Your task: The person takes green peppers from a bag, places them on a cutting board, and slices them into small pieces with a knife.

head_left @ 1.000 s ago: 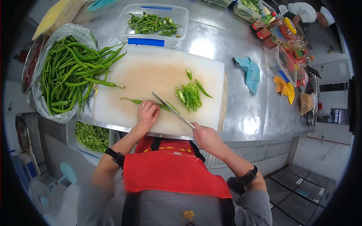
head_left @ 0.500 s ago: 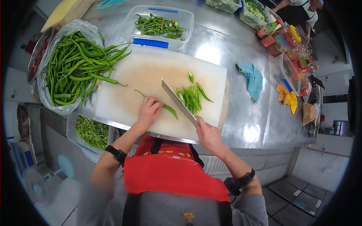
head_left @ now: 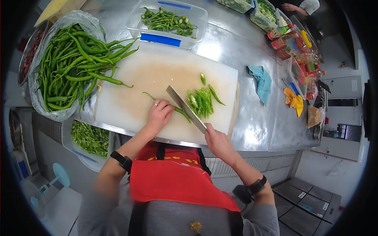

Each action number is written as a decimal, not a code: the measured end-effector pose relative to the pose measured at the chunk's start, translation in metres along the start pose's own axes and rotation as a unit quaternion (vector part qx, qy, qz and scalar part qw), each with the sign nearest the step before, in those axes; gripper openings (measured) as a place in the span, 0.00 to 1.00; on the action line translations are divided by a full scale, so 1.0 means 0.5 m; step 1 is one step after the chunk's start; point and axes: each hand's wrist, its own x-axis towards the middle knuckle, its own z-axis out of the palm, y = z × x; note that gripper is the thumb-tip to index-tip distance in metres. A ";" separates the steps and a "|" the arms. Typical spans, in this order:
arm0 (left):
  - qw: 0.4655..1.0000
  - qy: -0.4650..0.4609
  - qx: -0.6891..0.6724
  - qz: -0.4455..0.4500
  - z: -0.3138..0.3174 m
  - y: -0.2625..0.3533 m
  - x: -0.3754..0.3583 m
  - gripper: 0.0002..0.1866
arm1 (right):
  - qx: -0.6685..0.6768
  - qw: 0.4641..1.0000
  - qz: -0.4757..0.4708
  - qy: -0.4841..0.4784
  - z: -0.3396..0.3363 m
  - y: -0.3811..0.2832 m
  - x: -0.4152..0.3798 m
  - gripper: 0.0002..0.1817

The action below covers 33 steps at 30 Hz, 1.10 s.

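Observation:
On the white cutting board (head_left: 130, 110), my left hand (head_left: 159, 115) pinches a green chili (head_left: 182, 114), whose stem end sticks out at upper left. My right hand (head_left: 215, 137) grips the handle of a cleaver (head_left: 184, 107); the handle itself is hidden. The blade stands slanted beside my left fingers, at the chili's lower right part. Sliced green chili (head_left: 201, 103) lies in a pile just right of the blade, with two loose pieces near its top and right. A plastic bag of whole green chilies (head_left: 75, 59) rests at the board's left.
Behind the board is a clear tub (head_left: 201, 29) with chili tops. A blue cloth (head_left: 260, 83) lies to the right, with bottles (head_left: 301, 44) and an orange cloth (head_left: 293, 101) beyond. A tub of shredded greens (head_left: 89, 137) sits below the counter's edge. Another person's hand (head_left: 290, 7) shows at top right.
The cleaver has come over to the chili's lower right end, closer to my left fingers. My left hand has moved slightly right along with the chili. The camera view has shifted a little.

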 end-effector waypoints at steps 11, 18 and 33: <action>1.000 -0.017 -0.003 0.008 -0.005 0.003 0.006 0.07 | 0.011 0.999 -0.022 0.021 0.010 0.010 0.013 0.11; 1.000 -0.028 -0.011 0.005 -0.011 -0.001 0.002 0.08 | 0.021 1.000 -0.011 0.001 -0.014 -0.003 -0.008 0.11; 0.998 -0.015 0.045 0.029 -0.040 -0.023 0.004 0.09 | -0.004 0.999 -0.018 0.044 0.004 -0.022 -0.012 0.12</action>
